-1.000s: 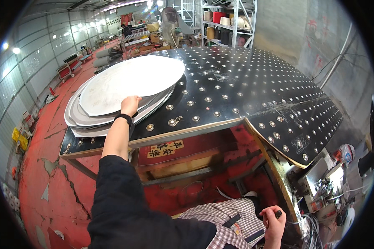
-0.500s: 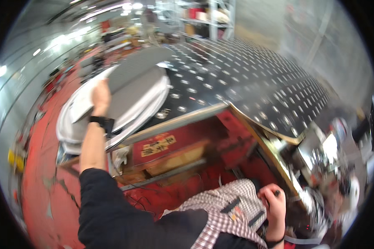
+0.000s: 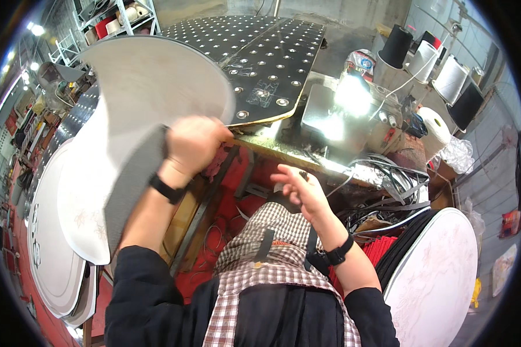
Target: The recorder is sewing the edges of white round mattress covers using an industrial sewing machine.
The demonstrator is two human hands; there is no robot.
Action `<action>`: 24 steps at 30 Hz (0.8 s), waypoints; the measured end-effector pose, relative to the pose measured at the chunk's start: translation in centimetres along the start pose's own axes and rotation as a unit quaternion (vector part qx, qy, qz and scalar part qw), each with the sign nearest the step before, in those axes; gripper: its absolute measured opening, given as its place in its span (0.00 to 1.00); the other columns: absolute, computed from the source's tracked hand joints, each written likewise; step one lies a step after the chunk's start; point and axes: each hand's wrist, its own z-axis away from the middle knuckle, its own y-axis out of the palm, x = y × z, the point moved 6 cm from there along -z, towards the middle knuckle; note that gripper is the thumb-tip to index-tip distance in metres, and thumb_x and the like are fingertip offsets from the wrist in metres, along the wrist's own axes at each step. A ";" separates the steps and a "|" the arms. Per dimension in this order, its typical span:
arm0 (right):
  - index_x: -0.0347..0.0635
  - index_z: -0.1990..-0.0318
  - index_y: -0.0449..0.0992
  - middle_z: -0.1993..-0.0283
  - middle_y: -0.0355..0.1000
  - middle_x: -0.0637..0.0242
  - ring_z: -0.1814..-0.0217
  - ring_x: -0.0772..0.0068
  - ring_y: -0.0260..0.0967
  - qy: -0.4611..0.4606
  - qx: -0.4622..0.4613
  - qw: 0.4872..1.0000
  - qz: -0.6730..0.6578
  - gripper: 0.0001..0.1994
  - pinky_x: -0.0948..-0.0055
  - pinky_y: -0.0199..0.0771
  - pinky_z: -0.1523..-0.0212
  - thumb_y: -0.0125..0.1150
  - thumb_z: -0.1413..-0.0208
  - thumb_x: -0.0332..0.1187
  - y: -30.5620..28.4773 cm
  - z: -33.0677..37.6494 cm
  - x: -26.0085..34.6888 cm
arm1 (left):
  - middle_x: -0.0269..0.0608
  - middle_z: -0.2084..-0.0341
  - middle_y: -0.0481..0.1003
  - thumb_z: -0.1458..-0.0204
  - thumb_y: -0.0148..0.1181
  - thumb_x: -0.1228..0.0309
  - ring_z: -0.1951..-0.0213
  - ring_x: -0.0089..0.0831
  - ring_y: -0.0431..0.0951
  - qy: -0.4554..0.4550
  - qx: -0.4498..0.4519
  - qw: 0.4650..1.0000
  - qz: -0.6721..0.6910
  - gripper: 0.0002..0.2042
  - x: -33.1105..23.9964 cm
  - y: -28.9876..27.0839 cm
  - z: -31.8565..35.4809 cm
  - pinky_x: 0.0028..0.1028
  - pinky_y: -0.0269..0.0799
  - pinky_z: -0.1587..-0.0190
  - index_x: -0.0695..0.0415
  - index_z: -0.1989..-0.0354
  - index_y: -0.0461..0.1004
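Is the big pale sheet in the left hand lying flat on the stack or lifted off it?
Lifted. The left hand grips the pale sheet at its edge, raised and bowed above the stack.

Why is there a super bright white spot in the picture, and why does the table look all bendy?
In the head view, a lamp glares off the shiny metal box by the perforated table, washing it out white; the fisheye lens bends the table's straight edges and rings the picture in black; the left hand gripping the grey panel looks sharp.

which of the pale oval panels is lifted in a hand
The one the left hand grips, oval panel, tilted up above the flat stack; the right-side one lies untouched.
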 end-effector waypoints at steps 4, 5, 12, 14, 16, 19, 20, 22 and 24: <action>0.38 0.51 0.68 0.59 0.72 0.64 0.75 0.88 0.61 0.089 -0.025 0.994 -0.052 0.23 0.90 0.52 0.84 0.54 0.45 0.47 0.6 -4.4 -2.5 | 0.32 0.79 0.71 0.61 0.58 0.70 0.73 0.28 0.73 0.114 0.113 0.984 0.075 0.04 -8.5 5.1 6.0 0.28 0.69 0.62 0.52 0.78 0.68; 0.38 0.51 0.69 0.61 0.71 0.67 0.75 0.88 0.61 0.090 -0.013 0.995 -0.044 0.23 0.90 0.51 0.84 0.55 0.46 0.47 1.0 -5.5 -3.4 | 0.33 0.76 0.72 0.62 0.57 0.72 0.71 0.28 0.74 0.106 0.077 0.983 0.127 0.04 -9.9 4.3 6.9 0.27 0.70 0.60 0.53 0.78 0.68; 0.33 0.59 0.72 0.65 0.73 0.65 0.67 0.78 0.69 0.030 0.019 0.997 -0.066 0.12 0.78 0.69 0.66 0.59 0.50 0.29 4.6 -7.1 -3.4 | 0.41 0.63 0.74 0.48 0.54 0.69 0.62 0.29 0.74 -0.519 0.434 0.560 0.479 0.16 -10.4 1.8 26.0 0.27 0.69 0.55 0.60 0.52 0.69; 0.32 0.59 0.72 0.64 0.73 0.64 0.66 0.75 0.70 0.033 0.023 0.998 -0.047 0.11 0.75 0.70 0.62 0.57 0.49 0.28 5.2 -6.8 -2.7 | 0.41 0.59 0.71 0.47 0.52 0.65 0.58 0.31 0.71 -0.590 0.273 0.542 0.533 0.18 -7.3 -3.6 27.9 0.29 0.66 0.52 0.59 0.49 0.66; 0.32 0.60 0.73 0.64 0.73 0.64 0.65 0.75 0.70 0.032 -0.031 0.999 -0.028 0.10 0.75 0.69 0.61 0.56 0.49 0.27 4.4 -6.2 -2.1 | 0.41 0.50 0.64 0.45 0.47 0.58 0.51 0.36 0.66 -0.660 -0.064 0.452 0.597 0.24 -3.2 -9.5 29.3 0.35 0.60 0.47 0.58 0.44 0.59; 0.31 0.60 0.73 0.64 0.73 0.63 0.64 0.75 0.69 0.043 -0.019 0.998 -0.031 0.10 0.75 0.69 0.59 0.57 0.49 0.27 4.7 -5.8 -2.4 | 0.41 0.41 0.57 0.44 0.42 0.51 0.43 0.40 0.60 -0.648 -0.402 0.302 0.572 0.29 -0.7 -16.5 32.2 0.40 0.55 0.41 0.57 0.38 0.52; 0.31 0.60 0.73 0.64 0.73 0.63 0.64 0.75 0.69 0.044 -0.019 0.998 -0.030 0.10 0.75 0.69 0.59 0.57 0.49 0.27 4.6 -5.4 -3.0 | 0.42 0.41 0.57 0.43 0.42 0.52 0.42 0.41 0.59 -0.587 -0.379 0.380 0.606 0.29 -0.3 -17.9 31.3 0.40 0.54 0.40 0.58 0.38 0.52; 0.29 0.59 0.72 0.63 0.73 0.63 0.62 0.76 0.69 -0.006 -0.003 0.999 -0.039 0.13 0.75 0.69 0.58 0.59 0.50 0.28 4.7 -3.9 -4.5 | 0.43 0.41 0.57 0.43 0.42 0.52 0.42 0.42 0.59 -0.519 -0.353 0.455 0.632 0.30 -0.3 -18.8 29.4 0.40 0.53 0.40 0.59 0.38 0.51; 0.30 0.56 0.72 0.62 0.73 0.62 0.64 0.78 0.69 -0.017 0.073 0.997 0.029 0.16 0.77 0.69 0.61 0.61 0.52 0.28 5.1 -1.7 -4.7 | 0.48 0.43 0.59 0.42 0.40 0.53 0.44 0.44 0.63 -0.640 -0.382 0.499 0.442 0.28 0.4 -18.4 29.4 0.39 0.61 0.44 0.62 0.39 0.52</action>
